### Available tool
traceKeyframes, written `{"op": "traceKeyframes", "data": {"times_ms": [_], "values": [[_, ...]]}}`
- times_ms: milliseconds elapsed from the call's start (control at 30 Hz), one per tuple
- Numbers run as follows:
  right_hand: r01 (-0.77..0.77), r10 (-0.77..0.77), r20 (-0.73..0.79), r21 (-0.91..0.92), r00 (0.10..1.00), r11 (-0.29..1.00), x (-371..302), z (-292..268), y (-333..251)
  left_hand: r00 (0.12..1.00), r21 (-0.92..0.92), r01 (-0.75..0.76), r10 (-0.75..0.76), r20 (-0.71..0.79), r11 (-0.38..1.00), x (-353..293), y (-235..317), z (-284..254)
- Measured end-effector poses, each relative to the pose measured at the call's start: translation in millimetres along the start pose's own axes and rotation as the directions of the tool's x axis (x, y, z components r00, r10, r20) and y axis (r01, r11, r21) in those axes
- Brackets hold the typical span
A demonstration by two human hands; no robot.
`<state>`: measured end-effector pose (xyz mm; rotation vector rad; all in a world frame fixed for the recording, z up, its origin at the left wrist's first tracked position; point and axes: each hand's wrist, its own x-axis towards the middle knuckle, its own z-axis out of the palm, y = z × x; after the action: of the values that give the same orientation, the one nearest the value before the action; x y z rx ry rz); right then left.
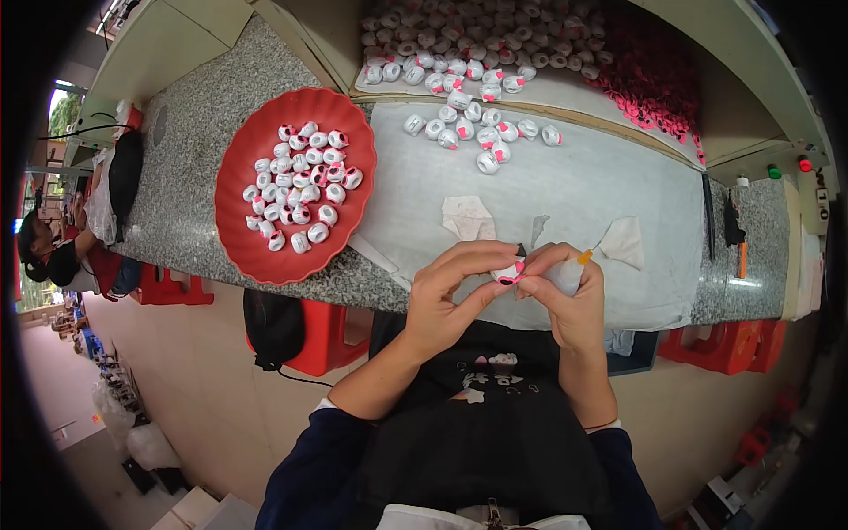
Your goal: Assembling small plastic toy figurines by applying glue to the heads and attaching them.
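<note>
My left hand (pixel 449 299) is closed, with thumb and fingers pinching a small white rounded piece (pixel 504 274) that has pink and black parts on it. Close beside it, my right hand (pixel 576 309) has thumb and forefinger tips against the pink part of the same piece. Tucked in the curled fingers of that right hand is a small translucent squeeze bottle (pixel 565 277) with an orange tip. Both hands are above the near edge of a pale sheet (pixel 406 190) on the speckled worktop. Fingers partly hide the piece.
A red scalloped tray (pixel 231 208) at left holds several similar pieces. More white pieces (pixel 487 162) lie behind my hands, below a shelf heaped with white pieces and pink parts (pixel 649 97). Cloth scraps (pixel 468 217) lie on the sheet. Red stools (pixel 329 336) stand below; another person (pixel 66 252) sits far left.
</note>
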<state>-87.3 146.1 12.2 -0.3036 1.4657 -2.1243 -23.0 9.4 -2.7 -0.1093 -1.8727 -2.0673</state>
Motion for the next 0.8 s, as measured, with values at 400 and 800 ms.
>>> {"op": "traceKeyframes", "data": {"times_ms": [400,800], "values": [[0.042,-0.037,0.071,-0.06,0.997,0.997,-1.4,4.3,-1.1,0.993,-0.256,0.108,-0.115,-0.013,0.961,-3.3,2.9,0.1],[-0.01,0.007,0.061,0.045,0.998,0.999,-2.9,3.7,7.5,0.988,-0.228,0.152,-0.152,0.017,0.962,-5.5,2.6,-0.4]]}}
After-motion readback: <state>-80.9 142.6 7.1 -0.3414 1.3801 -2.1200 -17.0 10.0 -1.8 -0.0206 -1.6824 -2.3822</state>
